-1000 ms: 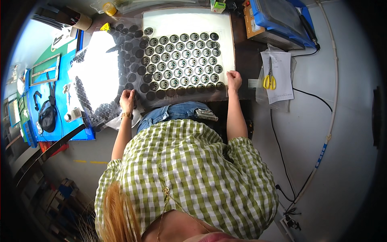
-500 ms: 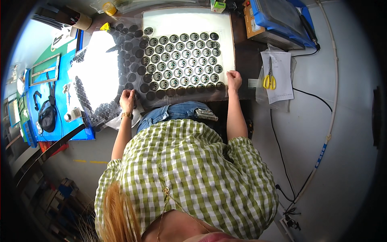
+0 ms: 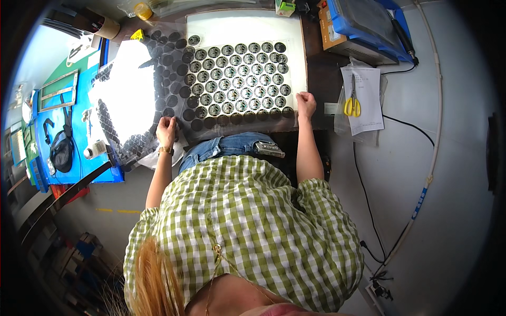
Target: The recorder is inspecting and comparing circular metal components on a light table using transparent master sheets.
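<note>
A clear film sheet (image 3: 237,82) printed with rows of black round designs lies over a bright white board (image 3: 242,25) on the dark table in front of me. My left hand (image 3: 166,131), a watch on its wrist, is closed at the film's near left corner, the fingertips pinching its edge. At the near right edge, my right hand (image 3: 305,105) is closed too, thumb and fingers pinching the film's border beside the board. To the left the film runs past the board, where dark round spots (image 3: 167,73) show against the dark tabletop.
Yellow-handled scissors (image 3: 352,107) lie on a white paper (image 3: 367,92) at right. Behind them stands a machine with a blue frame (image 3: 369,23). A glaring white sheet (image 3: 129,89) lies left, beside a blue surface (image 3: 89,168) holding a black bag (image 3: 62,152). A hose (image 3: 438,100) hangs far right.
</note>
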Tool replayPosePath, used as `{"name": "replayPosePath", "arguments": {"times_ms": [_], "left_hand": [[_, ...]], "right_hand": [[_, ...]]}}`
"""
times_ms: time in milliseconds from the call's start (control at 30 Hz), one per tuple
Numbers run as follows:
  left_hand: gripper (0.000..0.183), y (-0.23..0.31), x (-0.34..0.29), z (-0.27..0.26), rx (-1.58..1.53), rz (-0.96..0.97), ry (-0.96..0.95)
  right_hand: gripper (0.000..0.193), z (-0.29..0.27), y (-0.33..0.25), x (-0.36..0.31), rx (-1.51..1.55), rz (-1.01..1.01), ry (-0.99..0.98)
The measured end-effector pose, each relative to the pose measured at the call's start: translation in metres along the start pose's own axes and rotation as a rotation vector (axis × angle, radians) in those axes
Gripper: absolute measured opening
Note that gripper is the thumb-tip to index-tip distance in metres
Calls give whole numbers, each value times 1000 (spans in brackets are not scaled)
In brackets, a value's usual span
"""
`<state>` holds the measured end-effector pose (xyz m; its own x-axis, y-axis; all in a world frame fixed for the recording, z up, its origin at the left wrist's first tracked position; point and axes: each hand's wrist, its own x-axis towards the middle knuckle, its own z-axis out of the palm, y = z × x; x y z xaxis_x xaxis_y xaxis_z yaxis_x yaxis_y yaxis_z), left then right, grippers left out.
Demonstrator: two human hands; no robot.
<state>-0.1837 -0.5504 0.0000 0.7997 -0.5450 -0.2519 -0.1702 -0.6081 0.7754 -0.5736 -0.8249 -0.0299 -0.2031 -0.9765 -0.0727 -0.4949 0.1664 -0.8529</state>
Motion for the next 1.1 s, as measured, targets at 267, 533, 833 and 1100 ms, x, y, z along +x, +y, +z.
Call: {"name": "replayPosePath", "arguments": {"times_ms": [267, 533, 833, 1100], "left_hand": [[20, 3, -1, 0, 7, 14, 5], [21, -5, 2, 1, 36, 24, 5], [19, -8, 4, 1, -45, -22, -20], [18, -11, 3, -2, -46, -22, -49]], "right_hand": [[20, 0, 3, 1, 10, 8, -3], [20, 1, 2, 1, 7, 12, -4], [17, -2, -1, -2, 139, 65, -30], [11, -20, -43, -18, 258, -61, -93]]}}
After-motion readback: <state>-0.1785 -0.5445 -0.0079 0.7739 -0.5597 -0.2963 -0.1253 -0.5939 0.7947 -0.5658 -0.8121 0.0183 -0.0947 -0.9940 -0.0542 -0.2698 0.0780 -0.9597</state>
